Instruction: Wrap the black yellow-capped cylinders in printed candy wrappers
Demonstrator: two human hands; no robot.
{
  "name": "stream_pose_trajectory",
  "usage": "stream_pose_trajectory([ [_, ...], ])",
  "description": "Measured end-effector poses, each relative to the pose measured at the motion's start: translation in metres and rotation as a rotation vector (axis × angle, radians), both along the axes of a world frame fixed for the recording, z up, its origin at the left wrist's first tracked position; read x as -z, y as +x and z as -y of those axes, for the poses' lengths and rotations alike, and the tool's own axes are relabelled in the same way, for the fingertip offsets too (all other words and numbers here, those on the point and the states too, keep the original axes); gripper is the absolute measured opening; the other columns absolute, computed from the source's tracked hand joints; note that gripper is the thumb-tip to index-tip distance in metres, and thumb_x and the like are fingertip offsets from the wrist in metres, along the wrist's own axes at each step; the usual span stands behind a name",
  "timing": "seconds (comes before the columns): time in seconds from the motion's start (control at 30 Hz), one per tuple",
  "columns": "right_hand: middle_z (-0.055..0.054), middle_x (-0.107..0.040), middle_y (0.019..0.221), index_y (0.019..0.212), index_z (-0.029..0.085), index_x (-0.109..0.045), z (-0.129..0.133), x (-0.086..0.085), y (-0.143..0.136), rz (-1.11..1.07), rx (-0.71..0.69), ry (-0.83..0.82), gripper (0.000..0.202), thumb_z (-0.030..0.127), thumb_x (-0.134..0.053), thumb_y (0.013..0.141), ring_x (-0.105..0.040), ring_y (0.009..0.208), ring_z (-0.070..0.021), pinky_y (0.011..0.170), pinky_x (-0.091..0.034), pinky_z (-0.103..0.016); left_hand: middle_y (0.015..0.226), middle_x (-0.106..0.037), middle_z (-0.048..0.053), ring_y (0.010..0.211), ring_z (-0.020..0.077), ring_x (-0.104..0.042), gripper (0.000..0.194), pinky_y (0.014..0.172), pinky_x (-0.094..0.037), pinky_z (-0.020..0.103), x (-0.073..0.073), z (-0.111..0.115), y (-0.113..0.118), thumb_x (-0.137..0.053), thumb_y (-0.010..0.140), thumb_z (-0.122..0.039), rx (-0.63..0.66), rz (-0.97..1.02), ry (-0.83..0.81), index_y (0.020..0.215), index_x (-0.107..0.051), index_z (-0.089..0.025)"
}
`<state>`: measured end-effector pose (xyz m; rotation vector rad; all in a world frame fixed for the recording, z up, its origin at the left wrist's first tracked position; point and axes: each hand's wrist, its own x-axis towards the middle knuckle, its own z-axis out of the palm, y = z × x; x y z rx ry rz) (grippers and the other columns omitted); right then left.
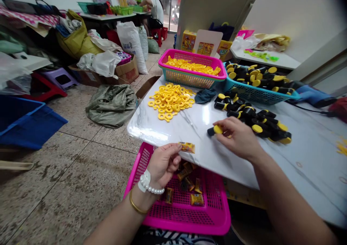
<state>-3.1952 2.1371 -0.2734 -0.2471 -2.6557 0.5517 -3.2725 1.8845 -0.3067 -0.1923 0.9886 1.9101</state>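
My left hand (165, 162) pinches a small yellow printed wrapper piece (187, 147) at its left end, just over the table's front edge. Between the fingers of my right hand (238, 137) is a small black cylinder with a yellow cap (211, 131), lying tilted close to the tabletop. More such black cylinders (251, 118) lie in a heap beyond my right hand. Loose yellow plastic rings with tabs (172, 100) are piled on the table farther left. Below my left hand, a pink basket (187, 221) contains several pieces in yellow printed wrapping (196, 199).
A pink basket nested in a teal one (189, 79) holds yellow parts at the back. Beside it, a blue basket (252, 91) is heaped with black cylinders. A dark cloth (205, 96) lies between. Blue bin (29, 122) and sacks stand left; another person (155, 9) sits far back.
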Motion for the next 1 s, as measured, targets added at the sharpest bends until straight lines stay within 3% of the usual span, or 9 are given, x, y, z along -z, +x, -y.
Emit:
stream_pose_trajectory([
  [0.07,-0.003,-0.063,0.086,0.098,0.020,-0.070,0.020,0.009,0.012,-0.017,0.026,-0.216,0.023,0.028,-0.067,0.076,-0.058,0.065,-0.0142,0.065,-0.051,-0.031,0.057,-0.055,-0.003,0.041,-0.0018,-0.031,0.020,0.035,-0.010,0.011,-0.002,0.000,-0.001,-0.080,0.067,-0.021,0.005,0.031,0.034,0.076,-0.068,-0.008],
  [0.2,-0.004,-0.068,0.090,0.104,0.024,-0.069,0.050,0.018,0.030,-0.129,-0.082,-0.938,0.030,0.038,-0.073,0.078,-0.065,0.077,-0.0187,0.071,-0.056,-0.033,0.064,-0.061,0.000,0.041,-0.0024,-0.029,0.019,0.034,-0.011,0.011,-0.004,-0.002,0.001,-0.078,0.070,-0.021,0.039,0.031,0.072,0.080,-0.070,-0.007],
  [0.3,-0.006,-0.072,0.103,0.103,0.025,-0.072,0.063,0.016,0.033,-0.094,-0.201,-1.148,0.034,0.044,-0.076,0.076,-0.067,0.097,-0.0244,0.086,-0.056,-0.040,0.067,-0.061,-0.001,0.041,-0.0027,-0.033,0.021,0.034,-0.012,0.010,-0.003,-0.004,0.004,-0.078,0.071,-0.022,0.051,0.037,0.078,0.082,-0.067,-0.008],
  [0.4,-0.009,-0.072,0.114,0.104,0.022,-0.073,0.068,0.011,0.029,0.036,-0.210,-1.200,0.033,0.043,-0.074,0.079,-0.066,0.107,-0.0261,0.098,-0.052,-0.045,0.067,-0.060,-0.002,0.038,-0.0026,-0.035,0.022,0.034,-0.014,0.010,-0.002,-0.006,0.007,-0.077,0.073,-0.024,0.065,0.029,0.095,0.079,-0.061,-0.011],
  [0.5,-0.010,-0.074,0.109,0.104,0.019,-0.072,0.074,0.009,0.028,0.100,-0.129,-1.191,0.030,0.041,-0.069,0.084,-0.070,0.097,-0.0231,0.094,-0.055,-0.042,0.062,-0.059,-0.003,0.034,-0.0020,-0.033,0.023,0.032,-0.016,0.011,-0.001,-0.007,0.009,-0.075,0.074,-0.024,0.060,0.016,0.109,0.073,-0.054,-0.013],
  [0.7,-0.009,-0.069,0.122,0.110,0.023,-0.065,0.098,0.010,0.042,-0.175,0.010,-0.864,0.027,0.031,-0.071,0.085,-0.067,0.110,-0.0222,0.101,-0.053,-0.040,0.066,-0.061,-0.001,0.038,-0.0017,-0.037,0.021,0.031,-0.015,0.009,-0.001,-0.010,0.013,-0.076,0.072,-0.021,0.001,0.058,0.135,0.079,-0.059,-0.010],
  [0.9,-0.008,-0.074,0.112,0.107,0.023,-0.063,0.106,0.016,0.041,-0.198,0.012,-0.947,0.020,0.031,-0.065,0.089,-0.072,0.098,-0.0203,0.086,-0.060,-0.034,0.072,-0.063,0.000,0.038,-0.0024,-0.035,0.014,0.030,-0.017,0.009,-0.001,-0.015,0.018,-0.072,0.075,-0.015,-0.011,0.170,0.199,0.083,-0.063,-0.008],
  [1.0,-0.007,-0.073,0.112,0.110,0.024,-0.063,0.105,0.023,0.042,-0.193,0.050,-0.792,0.024,0.030,-0.066,0.088,-0.072,0.095,-0.0206,0.087,-0.060,-0.035,0.076,-0.066,0.002,0.037,-0.0030,-0.032,0.006,0.030,-0.017,0.009,0.000,-0.015,0.017,-0.065,0.081,-0.013,-0.038,0.268,0.211,0.082,-0.063,-0.008],
])
